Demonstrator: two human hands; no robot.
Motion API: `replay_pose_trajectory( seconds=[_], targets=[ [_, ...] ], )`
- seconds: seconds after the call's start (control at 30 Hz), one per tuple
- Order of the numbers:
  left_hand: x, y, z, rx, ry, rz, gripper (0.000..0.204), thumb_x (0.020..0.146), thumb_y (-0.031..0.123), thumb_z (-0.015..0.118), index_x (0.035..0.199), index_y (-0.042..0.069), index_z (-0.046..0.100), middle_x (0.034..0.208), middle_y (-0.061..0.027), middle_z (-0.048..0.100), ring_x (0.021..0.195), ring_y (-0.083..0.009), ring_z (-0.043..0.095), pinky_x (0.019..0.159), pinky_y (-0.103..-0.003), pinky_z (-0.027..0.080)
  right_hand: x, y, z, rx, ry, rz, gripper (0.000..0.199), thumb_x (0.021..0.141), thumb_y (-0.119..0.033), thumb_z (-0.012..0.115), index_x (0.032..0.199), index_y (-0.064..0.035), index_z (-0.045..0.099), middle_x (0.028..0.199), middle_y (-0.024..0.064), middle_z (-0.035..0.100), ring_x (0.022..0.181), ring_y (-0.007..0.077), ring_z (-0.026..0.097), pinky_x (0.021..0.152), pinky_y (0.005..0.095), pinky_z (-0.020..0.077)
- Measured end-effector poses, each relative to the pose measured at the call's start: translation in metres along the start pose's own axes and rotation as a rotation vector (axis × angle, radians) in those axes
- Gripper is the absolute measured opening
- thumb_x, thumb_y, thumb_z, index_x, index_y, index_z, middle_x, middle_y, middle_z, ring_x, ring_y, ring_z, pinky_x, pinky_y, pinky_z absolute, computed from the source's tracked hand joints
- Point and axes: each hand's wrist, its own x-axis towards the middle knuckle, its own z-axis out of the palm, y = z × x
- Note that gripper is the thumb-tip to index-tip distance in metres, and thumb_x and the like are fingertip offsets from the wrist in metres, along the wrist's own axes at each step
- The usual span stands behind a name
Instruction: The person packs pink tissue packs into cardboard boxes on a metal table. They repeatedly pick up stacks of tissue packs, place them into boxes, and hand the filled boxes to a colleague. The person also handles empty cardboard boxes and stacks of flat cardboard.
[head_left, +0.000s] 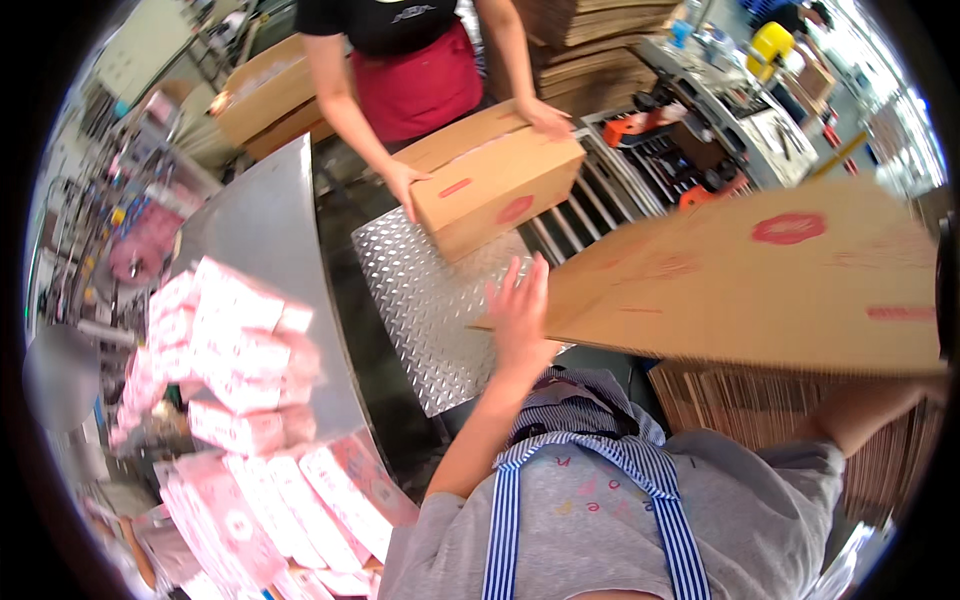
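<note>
A flattened cardboard box (680,290), brown with red print, is held up across my right side, above a stack of similar flat boxes. My left hand (522,315) is open, fingers spread and pointing away from me, at the cardboard's left edge. Whether its palm presses on that edge I cannot tell. At the far right, my right hand (934,388) grips the cardboard's near lower edge, with its fingers mostly hidden. Beyond my left hand, a co-worker's two hands hold a closed cardboard carton (500,185) over a diamond-plate metal surface (410,310).
A steel table (265,215) to the left bears pink-and-white packages (240,340), with more packages (255,510) below it. A roller conveyor (580,220) runs behind the cardboard. Stacked flat boxes (700,400) stand at my right. A tape machine (690,150) stands beyond.
</note>
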Motion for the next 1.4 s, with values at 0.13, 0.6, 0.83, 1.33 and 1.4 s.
replay_pose_trajectory(
  seconds=[0.13, 0.6, 0.83, 1.33, 1.4],
  targets=[
    [-0.013, -0.034, -0.084, 0.335, 0.169, -0.059, 0.024, 0.067, 0.028, 0.075, 0.076, 0.013, 0.059, 0.074, 0.0005, 0.061, 0.077, -0.0206, 0.058, 0.097, -0.045, 0.033, -0.107, -0.022, 0.166, 0.19, 0.028, 0.945, 0.01, 0.081, -0.009, 0.059, 0.09, -0.0042, 0.059, 0.079, 0.0086, 0.056, 0.072, 0.0229, 0.055, 0.065, 0.0337, 0.0434],
    [0.083, -0.092, -0.104, 0.595, -0.48, -0.328, 0.022, 0.09, 0.026, 0.049, 0.099, 0.009, 0.058, 0.088, -0.0123, 0.067, 0.087, -0.0329, 0.064, 0.072, -0.046, 0.05, -0.044, -0.306, 0.213, 0.912, -0.281, 0.342, 0.027, 0.07, -0.004, 0.069, 0.094, -0.009, 0.056, 0.087, 0.0048, 0.06, 0.083, 0.0253, 0.055, 0.081, 0.0392, 0.0371],
    [0.068, -0.128, -0.166, 0.485, -0.318, -0.69, 0.02, 0.082, 0.022, 0.054, 0.089, 0.003, 0.057, 0.088, -0.0176, 0.066, 0.086, -0.0359, 0.063, 0.072, -0.047, 0.048, -0.096, -0.159, 0.194, 1.256, -0.994, 0.573, 0.014, 0.074, -0.007, 0.067, 0.08, 0.0002, 0.057, 0.071, 0.0113, 0.057, 0.068, 0.0242, 0.056, 0.064, 0.0337, 0.0441],
    [0.042, -0.123, -0.098, -0.137, -1.175, -0.592, 0.07, 0.085, 0.063, 0.048, 0.127, 0.007, 0.054, 0.132, -0.0161, 0.051, 0.123, -0.0322, 0.047, 0.102, -0.037, 0.038, -0.05, -0.214, 0.283, 1.319, -1.419, 0.118, 0.073, 0.062, -0.035, 0.082, 0.118, -0.0008, 0.052, 0.116, 0.0187, 0.059, 0.108, 0.0311, 0.058, 0.091, 0.0385, 0.0467],
    [0.026, -0.117, -0.096, -0.071, -1.089, -0.438, 0.074, 0.085, 0.066, 0.046, 0.128, 0.007, 0.053, 0.133, -0.0146, 0.05, 0.124, -0.0324, 0.045, 0.103, -0.039, 0.036, -0.059, -0.244, 0.326, 1.134, -1.195, 0.031, 0.048, 0.064, -0.027, 0.08, 0.102, -0.0026, 0.063, 0.103, 0.0135, 0.062, 0.095, 0.03, 0.06, 0.083, 0.0382, 0.0487]
  ],
)
